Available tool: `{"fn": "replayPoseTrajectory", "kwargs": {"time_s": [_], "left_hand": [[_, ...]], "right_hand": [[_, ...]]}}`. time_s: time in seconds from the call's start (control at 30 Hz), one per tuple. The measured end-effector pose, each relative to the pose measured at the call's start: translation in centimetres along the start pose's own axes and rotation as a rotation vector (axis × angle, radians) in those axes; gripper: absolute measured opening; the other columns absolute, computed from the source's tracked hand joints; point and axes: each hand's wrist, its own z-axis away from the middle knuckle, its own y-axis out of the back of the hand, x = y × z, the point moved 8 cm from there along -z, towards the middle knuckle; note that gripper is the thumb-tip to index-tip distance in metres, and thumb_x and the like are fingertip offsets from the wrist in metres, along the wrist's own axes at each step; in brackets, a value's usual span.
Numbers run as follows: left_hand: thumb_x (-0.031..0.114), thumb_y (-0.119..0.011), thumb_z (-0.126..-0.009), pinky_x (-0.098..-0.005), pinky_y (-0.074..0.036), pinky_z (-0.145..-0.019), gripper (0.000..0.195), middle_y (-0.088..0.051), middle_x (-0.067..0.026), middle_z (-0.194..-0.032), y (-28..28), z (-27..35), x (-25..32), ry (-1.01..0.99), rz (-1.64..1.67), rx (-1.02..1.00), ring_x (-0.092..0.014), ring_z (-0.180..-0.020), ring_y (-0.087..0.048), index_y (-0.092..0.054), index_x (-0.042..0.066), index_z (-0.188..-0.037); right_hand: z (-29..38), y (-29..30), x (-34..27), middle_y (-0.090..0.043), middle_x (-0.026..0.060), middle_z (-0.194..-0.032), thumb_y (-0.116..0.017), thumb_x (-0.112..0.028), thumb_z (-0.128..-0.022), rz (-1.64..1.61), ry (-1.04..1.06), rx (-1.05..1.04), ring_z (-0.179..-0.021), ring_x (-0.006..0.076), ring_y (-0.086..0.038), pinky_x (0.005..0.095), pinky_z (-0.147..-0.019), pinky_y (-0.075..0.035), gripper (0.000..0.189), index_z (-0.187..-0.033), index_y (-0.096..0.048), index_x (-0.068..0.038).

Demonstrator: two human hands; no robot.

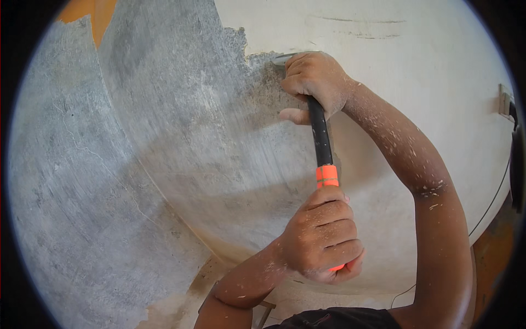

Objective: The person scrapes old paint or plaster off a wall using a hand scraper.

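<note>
My left hand point(322, 236) is wrapped around the orange grip point(327, 174) of a long-handled tool, likely a scraper. Higher up, my right hand point(316, 80) grips the same tool near its head, with the thumb apart from the black shaft point(320, 133). A pale metal edge of the tool head point(282, 60) shows beside the right knuckles, at the wall; the fingers hide the rest. It lies at the ragged border between white paint point(349, 33) and bare grey plaster point(176, 123). Pale flakes cling to both forearms.
Another grey wall face point(70, 172) with a thin crack meets this one at a corner on the left. Orange paint point(88, 16) remains at top left. At the right edge are a wall socket point(504, 100) and a dark cable point(495, 197). A small wooden frame point(266, 308) stands low.
</note>
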Motion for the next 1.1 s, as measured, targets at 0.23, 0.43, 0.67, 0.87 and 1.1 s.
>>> {"fn": "replayPoseTrajectory", "kwargs": {"time_s": [0.23, 0.43, 0.67, 0.87, 1.1], "left_hand": [[0.005, -0.062, -0.052, -0.0366, -0.044, -0.07, 0.017, -0.043, -0.0013, -0.061, -1.5, 0.4, -0.5, -0.039, 0.021, -0.017, -0.02, -0.06, -0.048, -0.046, 0.008, -0.056], [0.006, -0.064, -0.053, -0.037, -0.044, -0.07, 0.017, -0.043, -0.0004, -0.06, -0.1, 0.2, 1.0, -0.003, 0.083, 0.03, -0.019, -0.059, -0.047, -0.048, 0.009, -0.056], [0.006, -0.063, -0.053, -0.0377, -0.044, -0.07, 0.018, -0.042, -0.0018, -0.06, 1.0, -0.9, 0.6, -0.002, 0.054, 0.052, -0.021, -0.059, -0.047, -0.046, 0.008, -0.055], [0.005, -0.063, -0.054, -0.0385, -0.045, -0.071, 0.016, -0.042, -0.0018, -0.06, -1.2, 0.1, -0.1, -0.056, 0.023, 0.014, -0.021, -0.059, -0.047, -0.047, 0.008, -0.057], [0.005, -0.063, -0.053, -0.0389, -0.045, -0.072, 0.016, -0.043, -0.0018, -0.061, -0.5, 1.0, 0.5, -0.002, 0.059, 0.015, -0.021, -0.06, -0.047, -0.048, 0.008, -0.057]], "right_hand": [[1.1, 0.6, -0.8, -0.045, 0.0069, -0.049, -0.067, -0.041, -0.065, -0.037, 0.11, 0.046, -0.053, 0.0308, -0.05, 0.0427, -0.052, -0.042, 0.042, -0.051, -0.042, -0.01], [1.7, 0.5, -1.8, -0.037, 0.0053, -0.046, -0.07, -0.035, -0.064, -0.115, 0.094, 0.109, -0.047, 0.0274, -0.041, 0.0384, -0.048, -0.036, 0.045, -0.05, -0.036, -0.01], [0.4, 0.9, -0.4, -0.045, 0.0078, -0.049, -0.067, -0.04, -0.067, -0.003, 0.001, 0.039, -0.056, 0.0313, -0.051, 0.0414, -0.052, -0.041, 0.042, -0.051, -0.041, -0.01], [0.8, 1.1, -0.3, -0.045, 0.0078, -0.049, -0.068, -0.039, -0.065, -0.023, 0.033, -0.005, -0.054, 0.0315, -0.05, 0.042, -0.051, -0.043, 0.041, -0.051, -0.042, -0.012], [1.1, -1.3, -0.9, -0.045, 0.0077, -0.05, -0.066, -0.041, -0.067, -0.074, 0.003, -0.118, -0.057, 0.0307, -0.052, 0.0404, -0.051, -0.041, 0.043, -0.051, -0.042, -0.01]]}}
